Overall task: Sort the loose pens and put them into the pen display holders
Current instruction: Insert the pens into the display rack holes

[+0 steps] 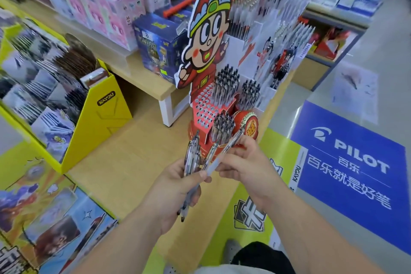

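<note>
- While the left hand (178, 182) is clenched round a bundle of loose pens (190, 159) just in front of the red pen display holder (203, 110), the right hand (242, 162) pinches a single clear pen (214, 164) by its upper half, its lower end close to the left thumb
- The bundle fans out above the fist, so drawing one pen free could likely drag a neighbour loose and drop it to the floor below the holder
- The holder's open holes (205, 104) sit close together on a sloped face; a pen brought in at an angle may well miss its hole or knock the filled clusters (224, 87) behind them
- The holder looks like light card, so a hard push might tip it
- Whether the pens in hand match those in the holder is too blurred to tell, so a mis-sort is possible
- Readable: "PILOT", "百乐" and "百乐就是好笔" on the blue floor sign (347, 162) right of the holder; "KAYOU" on the yellow box (106, 98) left of it
</note>
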`<state>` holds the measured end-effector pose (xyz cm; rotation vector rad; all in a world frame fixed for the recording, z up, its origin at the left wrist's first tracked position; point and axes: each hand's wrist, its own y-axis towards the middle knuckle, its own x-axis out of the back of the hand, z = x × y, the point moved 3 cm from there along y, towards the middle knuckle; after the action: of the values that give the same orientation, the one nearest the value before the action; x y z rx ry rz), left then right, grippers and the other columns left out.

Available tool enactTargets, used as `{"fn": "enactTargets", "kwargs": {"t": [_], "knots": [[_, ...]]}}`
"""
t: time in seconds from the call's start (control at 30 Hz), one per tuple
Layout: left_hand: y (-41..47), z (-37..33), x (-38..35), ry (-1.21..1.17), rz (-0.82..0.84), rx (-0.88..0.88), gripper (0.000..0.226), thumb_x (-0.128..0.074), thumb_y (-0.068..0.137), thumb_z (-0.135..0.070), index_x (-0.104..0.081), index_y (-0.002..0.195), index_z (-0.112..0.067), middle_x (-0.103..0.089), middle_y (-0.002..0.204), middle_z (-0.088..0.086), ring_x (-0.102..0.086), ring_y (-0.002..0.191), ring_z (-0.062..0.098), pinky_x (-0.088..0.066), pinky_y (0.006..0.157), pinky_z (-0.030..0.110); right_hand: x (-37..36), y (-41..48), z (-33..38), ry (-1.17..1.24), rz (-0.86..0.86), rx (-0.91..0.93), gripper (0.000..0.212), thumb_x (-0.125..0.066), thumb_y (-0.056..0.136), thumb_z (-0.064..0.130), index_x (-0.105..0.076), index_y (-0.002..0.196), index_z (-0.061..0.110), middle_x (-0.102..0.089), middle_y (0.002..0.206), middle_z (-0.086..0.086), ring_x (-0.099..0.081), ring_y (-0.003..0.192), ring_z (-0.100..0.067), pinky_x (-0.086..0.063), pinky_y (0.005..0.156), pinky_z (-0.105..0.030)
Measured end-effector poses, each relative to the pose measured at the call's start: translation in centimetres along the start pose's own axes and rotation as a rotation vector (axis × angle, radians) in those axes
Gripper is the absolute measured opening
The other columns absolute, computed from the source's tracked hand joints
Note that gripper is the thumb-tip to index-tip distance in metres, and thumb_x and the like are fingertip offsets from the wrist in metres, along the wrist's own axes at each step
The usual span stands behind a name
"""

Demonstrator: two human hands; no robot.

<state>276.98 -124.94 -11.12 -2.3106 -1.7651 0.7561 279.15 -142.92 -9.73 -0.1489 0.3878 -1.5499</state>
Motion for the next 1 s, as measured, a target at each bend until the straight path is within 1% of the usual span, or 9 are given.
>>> {"fn": "enactTargets", "kwargs": {"t": [0.17,0.27,0.4,0.5,0.57,0.67,0.77,0.83,1.0], "knots": [[2.5,-1.3,-1.2,-0.002,-0.073,-0.006,0.019,-0.075,0.079,-0.026,-0.074,0.098,-0.023,-0.072,0.085,0.01,-0.043,0.049,0.017,-0.038,0.047,0.025,3.1,3.7,2.7,0.078,-0.036,0.067,0.014,-0.068,0.095,0.024,-0.065,0.109,0.022,-0.074,0.096,-0.013,-0.072,0.075,-0.023,-0.056,0.061,-0.027],[4.4,-2.1,-2.6,0.007,-0.118,0.0,0.02,-0.08,0.076,-0.029,-0.073,0.093,-0.023,-0.07,0.075,0.008,-0.043,0.047,0.017,-0.036,0.046,0.023,5.5,7.1,4.7,0.122,0.022,0.082,0.018,-0.068,0.094,0.022,-0.067,0.11,0.015,-0.073,0.088,-0.009,-0.071,0.072,-0.021,-0.056,0.059,-0.025],[7.1,-3.2,-5.6,0.004,-0.199,0.009,0.015,-0.083,0.072,-0.032,-0.073,0.082,-0.028,-0.068,0.078,0.016,-0.043,0.047,0.018,-0.033,0.048,0.026,8.3,11.1,7.2,0.146,0.179,0.045,0.03,-0.076,0.078,0.032,-0.072,0.102,0.014,-0.072,0.083,-0.006,-0.07,0.071,-0.02,-0.055,0.059,-0.024],[8.4,-4.1,-7.9,-0.048,-0.282,0.0,0.018,-0.084,0.071,-0.032,-0.071,0.082,-0.024,-0.066,0.08,0.019,-0.043,0.046,0.019,-0.033,0.048,0.026,10.3,13.6,8.8,0.14,0.283,0.015,0.011,-0.072,0.086,0.022,-0.075,0.097,0.018,-0.071,0.082,-0.007,-0.07,0.07,-0.02,-0.056,0.06,-0.024],[9.2,-4.4,-9.1,-0.125,-0.372,-0.015,0.026,-0.086,0.074,-0.026,-0.068,0.089,-0.017,-0.063,0.077,0.02,-0.042,0.045,0.021,-0.036,0.047,0.026,11.3,15.1,9.8,0.151,0.312,0.01,0.01,-0.068,0.092,0.013,-0.073,0.099,0.017,-0.071,0.083,-0.008,-0.071,0.07,-0.021,-0.056,0.06,-0.025],[9.9,-4.6,-9.8,-0.277,-0.543,-0.045,0.032,-0.08,0.076,-0.02,-0.061,0.094,-0.003,-0.064,0.073,0.02,-0.042,0.043,0.021,-0.038,0.042,0.025,12.0,16.7,10.9,0.151,0.33,0.021,0.011,-0.066,0.094,0.011,-0.073,0.094,0.019,-0.071,0.084,-0.009,-0.071,0.071,-0.022,-0.056,0.06,-0.025],[9.8,-4.7,-9.7,-0.388,-0.624,-0.057,0.015,-0.068,0.088,-0.012,-0.056,0.09,-0.003,-0.067,0.078,0.023,-0.043,0.043,0.022,-0.04,0.042,0.026,12.4,17.9,11.7,0.136,0.33,0.035,0.011,-0.064,0.096,0.011,-0.071,0.094,0.018,-0.07,0.083,-0.005,-0.071,0.075,-0.024,-0.058,0.062,-0.026],[9.6,-4.7,-9.2,-0.432,-0.648,-0.069,0.011,-0.063,0.091,-0.007,-0.053,0.094,-0.006,-0.068,0.087,0.025,-0.043,0.046,0.023,-0.04,0.043,0.028,12.7,18.5,12.3,0.119,0.31,0.039,0.008,-0.062,0.096,0.01,-0.067,0.094,0.016,-0.069,0.083,-0.005,-0.072,0.076,-0.025,-0.059,0.063,-0.027],[9.3,-4.6,-7.9,-0.512,-0.618,-0.11,0.016,-0.059,0.096,-0.004,-0.05,0.108,-0.007,-0.068,0.089,0.024,-0.046,0.047,0.023,-0.042,0.043,0.03,12.9,19.2,15.0,0.028,0.221,0.139,0.007,-0.058,0.099,0.009,-0.064,0.103,0.008,-0.069,0.081,-0.007,-0.073,0.071,-0.022,-0.06,0.063,-0.027]]}}
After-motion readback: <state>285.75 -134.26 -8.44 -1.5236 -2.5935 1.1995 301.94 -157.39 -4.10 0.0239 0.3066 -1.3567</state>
